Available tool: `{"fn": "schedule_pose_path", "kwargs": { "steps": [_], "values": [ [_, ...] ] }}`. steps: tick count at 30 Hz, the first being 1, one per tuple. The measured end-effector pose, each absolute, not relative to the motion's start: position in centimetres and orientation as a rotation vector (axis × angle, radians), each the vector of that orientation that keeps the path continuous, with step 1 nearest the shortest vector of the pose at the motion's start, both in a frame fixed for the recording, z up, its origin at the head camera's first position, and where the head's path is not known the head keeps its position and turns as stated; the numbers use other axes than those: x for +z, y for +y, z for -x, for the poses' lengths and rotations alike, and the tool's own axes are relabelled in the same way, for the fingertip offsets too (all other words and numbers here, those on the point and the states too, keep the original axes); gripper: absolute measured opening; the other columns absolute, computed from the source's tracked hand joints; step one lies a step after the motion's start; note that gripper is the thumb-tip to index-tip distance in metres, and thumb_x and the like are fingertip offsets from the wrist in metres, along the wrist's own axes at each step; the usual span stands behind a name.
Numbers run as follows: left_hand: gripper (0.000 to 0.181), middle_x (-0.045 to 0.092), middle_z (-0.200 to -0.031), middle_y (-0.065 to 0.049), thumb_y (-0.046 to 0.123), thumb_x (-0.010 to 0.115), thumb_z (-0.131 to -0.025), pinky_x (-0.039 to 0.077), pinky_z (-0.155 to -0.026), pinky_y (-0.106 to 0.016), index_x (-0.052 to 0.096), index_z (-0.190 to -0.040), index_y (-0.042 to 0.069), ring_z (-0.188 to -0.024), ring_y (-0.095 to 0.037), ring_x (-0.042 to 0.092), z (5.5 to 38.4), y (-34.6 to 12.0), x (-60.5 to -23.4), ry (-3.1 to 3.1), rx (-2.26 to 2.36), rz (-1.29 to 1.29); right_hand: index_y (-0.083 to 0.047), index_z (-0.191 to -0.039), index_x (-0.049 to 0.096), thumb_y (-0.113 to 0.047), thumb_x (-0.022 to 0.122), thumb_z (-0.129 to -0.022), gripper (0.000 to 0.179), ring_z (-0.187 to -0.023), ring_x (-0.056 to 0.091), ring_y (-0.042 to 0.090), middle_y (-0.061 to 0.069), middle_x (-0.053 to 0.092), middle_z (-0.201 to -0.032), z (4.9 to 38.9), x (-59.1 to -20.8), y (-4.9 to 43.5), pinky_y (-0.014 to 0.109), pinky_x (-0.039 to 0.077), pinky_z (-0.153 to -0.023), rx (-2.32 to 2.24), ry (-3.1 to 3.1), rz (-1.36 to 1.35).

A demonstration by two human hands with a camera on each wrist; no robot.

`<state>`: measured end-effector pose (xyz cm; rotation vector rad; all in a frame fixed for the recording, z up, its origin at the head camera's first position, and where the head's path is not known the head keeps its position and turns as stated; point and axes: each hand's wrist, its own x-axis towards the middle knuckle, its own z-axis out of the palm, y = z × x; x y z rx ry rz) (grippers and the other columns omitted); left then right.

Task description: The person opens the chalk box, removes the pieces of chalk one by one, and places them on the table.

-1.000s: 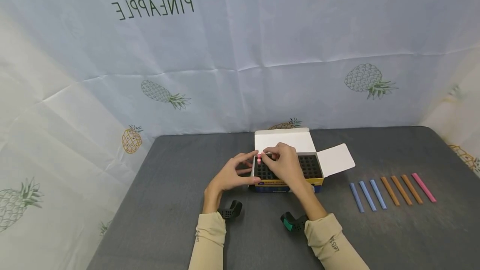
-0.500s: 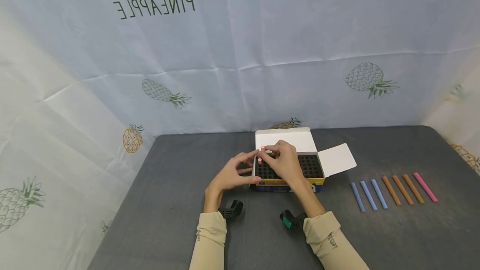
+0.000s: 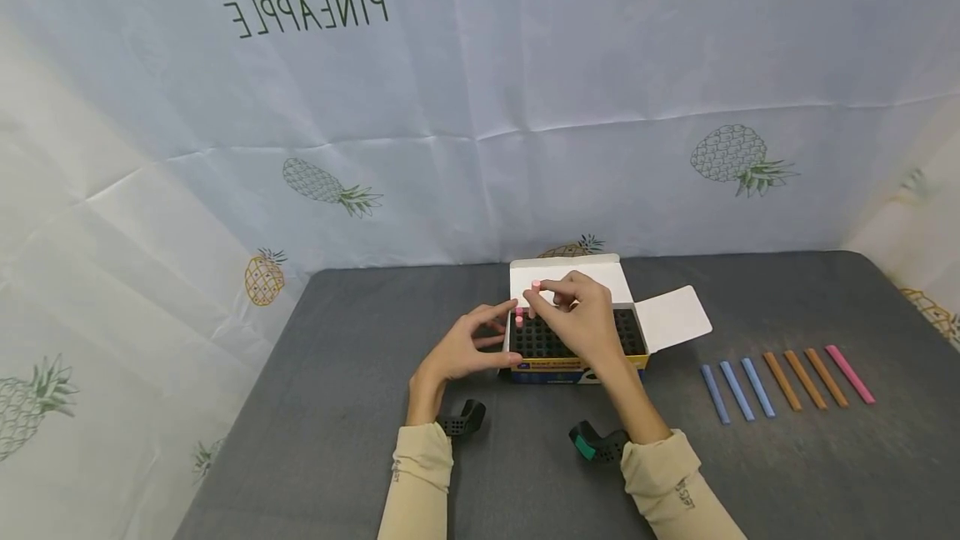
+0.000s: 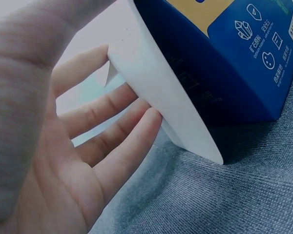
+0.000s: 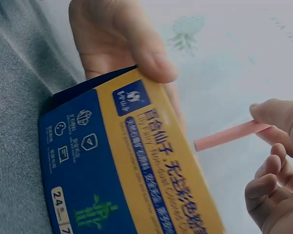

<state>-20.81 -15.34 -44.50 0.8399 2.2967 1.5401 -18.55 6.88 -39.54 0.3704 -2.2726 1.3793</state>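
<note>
A pink chalk stick [image 5: 229, 136] is pinched between the thumb and index finger of my right hand [image 3: 581, 315]. It stands nearly upright above the back left of the chalk box [image 3: 579, 375], clear of the holes in the right wrist view. The box is blue and yellow, with a black insert [image 3: 543, 346] full of round holes. Two pink chalk ends [image 3: 519, 321] show in the insert's back left corner. My left hand [image 3: 457, 348] holds the box's left end, thumb at the front corner and index finger at the back. Its other fingertips touch the white side flap [image 4: 156, 83].
To the right of the box lie several blue chalk sticks [image 3: 737, 391], several orange-brown ones [image 3: 803, 380] and one pink stick [image 3: 850, 374] in a row on the grey table [image 3: 337, 407]. The open lid [image 3: 609, 273] leans back, and a white flap [image 3: 672, 321] juts out right.
My right hand has drawn the pink chalk stick up out of the insert and shifted slightly right with it. The left hand has stayed at the box's left end.
</note>
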Motion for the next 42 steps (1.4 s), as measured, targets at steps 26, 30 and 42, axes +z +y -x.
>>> {"fn": "schedule_pose_path", "kwargs": {
  "steps": [26,30,42],
  "values": [
    [0.081,0.054,-0.129,-0.016,0.031,0.082,-0.088,0.056,-0.111,-0.038,0.043,-0.158,0.018,-0.122,-0.029,0.056,20.9,-15.5,-45.1,2.294,1.539,-0.837,-0.002,-0.094,0.083,-0.009,0.081,-0.088,0.009,-0.057,0.041,0.007,0.003,0.051,-0.066,15.9,-37.8,9.5,0.021,0.039,-0.051,1.473,-2.307,-0.489],
    [0.080,0.054,-0.127,-0.015,0.029,0.082,-0.089,0.056,-0.111,-0.037,0.043,-0.157,0.018,-0.122,-0.028,0.056,20.9,-15.5,-45.0,2.302,1.535,-0.841,-0.004,-0.093,0.083,-0.010,0.080,-0.089,0.008,-0.055,0.041,0.007,0.003,0.052,-0.067,15.9,-37.5,10.3,0.021,0.039,-0.050,1.460,-2.344,-0.512],
    [0.080,0.054,-0.125,-0.016,0.030,0.081,-0.089,0.056,-0.110,-0.034,0.042,-0.158,0.017,-0.120,-0.024,0.055,21.0,-15.3,-44.8,2.299,1.531,-0.847,-0.002,-0.098,0.082,-0.011,0.080,-0.089,0.013,-0.057,0.041,0.007,0.002,0.051,-0.068,15.6,-36.3,13.3,0.023,0.037,-0.052,1.385,-2.424,-0.460]
  ]
}}
